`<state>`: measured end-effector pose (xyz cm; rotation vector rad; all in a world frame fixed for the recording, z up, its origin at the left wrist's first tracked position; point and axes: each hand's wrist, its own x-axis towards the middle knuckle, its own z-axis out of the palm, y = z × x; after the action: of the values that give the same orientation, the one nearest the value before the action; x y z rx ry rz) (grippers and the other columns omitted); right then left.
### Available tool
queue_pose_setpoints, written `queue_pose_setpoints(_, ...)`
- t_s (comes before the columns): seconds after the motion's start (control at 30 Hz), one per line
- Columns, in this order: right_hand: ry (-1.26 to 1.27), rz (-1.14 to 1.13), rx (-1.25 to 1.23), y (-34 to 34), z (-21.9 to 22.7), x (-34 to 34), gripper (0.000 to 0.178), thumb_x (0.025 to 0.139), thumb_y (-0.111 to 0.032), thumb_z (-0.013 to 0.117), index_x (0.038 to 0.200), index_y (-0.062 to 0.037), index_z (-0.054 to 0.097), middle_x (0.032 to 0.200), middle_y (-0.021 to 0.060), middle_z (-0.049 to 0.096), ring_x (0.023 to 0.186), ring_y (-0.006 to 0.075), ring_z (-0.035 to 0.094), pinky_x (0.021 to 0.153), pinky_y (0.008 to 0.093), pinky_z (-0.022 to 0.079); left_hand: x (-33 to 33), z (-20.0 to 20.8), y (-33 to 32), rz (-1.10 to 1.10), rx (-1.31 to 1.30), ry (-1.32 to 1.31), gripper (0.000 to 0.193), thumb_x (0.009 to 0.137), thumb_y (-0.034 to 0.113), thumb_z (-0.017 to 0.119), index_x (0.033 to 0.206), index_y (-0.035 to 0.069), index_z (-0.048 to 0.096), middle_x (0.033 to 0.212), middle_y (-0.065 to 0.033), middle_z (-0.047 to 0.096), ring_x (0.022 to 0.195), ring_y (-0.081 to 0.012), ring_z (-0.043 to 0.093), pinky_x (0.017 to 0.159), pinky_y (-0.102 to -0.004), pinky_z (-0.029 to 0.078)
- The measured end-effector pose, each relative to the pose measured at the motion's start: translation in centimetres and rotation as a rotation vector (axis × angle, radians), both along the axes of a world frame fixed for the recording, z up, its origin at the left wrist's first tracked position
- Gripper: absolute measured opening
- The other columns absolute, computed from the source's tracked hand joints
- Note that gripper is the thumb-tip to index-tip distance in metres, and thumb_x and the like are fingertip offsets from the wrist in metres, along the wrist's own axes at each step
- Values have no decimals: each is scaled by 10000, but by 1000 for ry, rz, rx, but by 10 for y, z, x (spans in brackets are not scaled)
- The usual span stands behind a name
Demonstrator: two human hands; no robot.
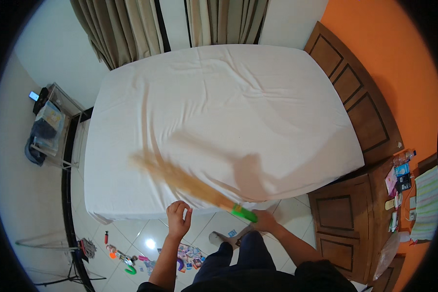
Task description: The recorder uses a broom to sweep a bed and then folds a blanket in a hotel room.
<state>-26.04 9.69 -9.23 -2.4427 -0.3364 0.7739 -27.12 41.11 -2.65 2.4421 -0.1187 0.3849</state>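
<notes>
My right hand (264,221) is closed round the green handle of a straw hand broom (199,191). The broom points up and left over the near side of a bed, and its bristle end is smeared by motion; whether it touches the sheet I cannot tell. A white, slightly wrinkled sheet (214,112) covers the mattress. My left hand (179,217) is raised near the bed's front edge with its fingers curled loosely and a gap between thumb and fingers. Nothing shows in it.
A dark wooden headboard (360,97) bounds the bed's right end, beside a wooden cabinet (343,204) topped with a bottle and small items. Several toys and cards (190,256) litter the tiled floor near my feet. A metal rack (58,129) with cloths stands left. Curtains (126,29) hang behind.
</notes>
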Motion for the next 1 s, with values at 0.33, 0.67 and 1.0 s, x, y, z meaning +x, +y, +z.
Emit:
queue_pose_setpoints(0.33, -85, -1432, 545, -83, -51, 188, 100, 678, -114, 544, 705, -43, 480, 536, 73, 502, 409, 173, 493, 361, 288, 401, 73, 4, 17, -9, -4, -9, 74, 721, 94, 576, 755, 70, 515, 849, -87, 520, 847, -262, 482, 751, -362, 323)
queue_pose_setpoints(0.67, 122, -160, 50, 76, -46, 163, 309, 666, -184, 547, 923, -20, 496, 855, 191, 577, 839, 345, 552, 753, 437, 427, 193, -5, 16, -36, 12, 122, 84, 736, 117, 567, 776, 76, 506, 884, -84, 520, 869, -266, 474, 766, -373, 322)
queue_pose_setpoints(1.0, -132, -1342, 458, -89, -50, 344, 201, 687, -121, 586, 811, 1, 485, 625, 87, 531, 436, 168, 499, 396, 300, 411, 289, -57, -9, -97, 77, 255, 248, 733, 140, 584, 941, 92, 457, 1068, -104, 472, 994, -291, 446, 844, -430, 312)
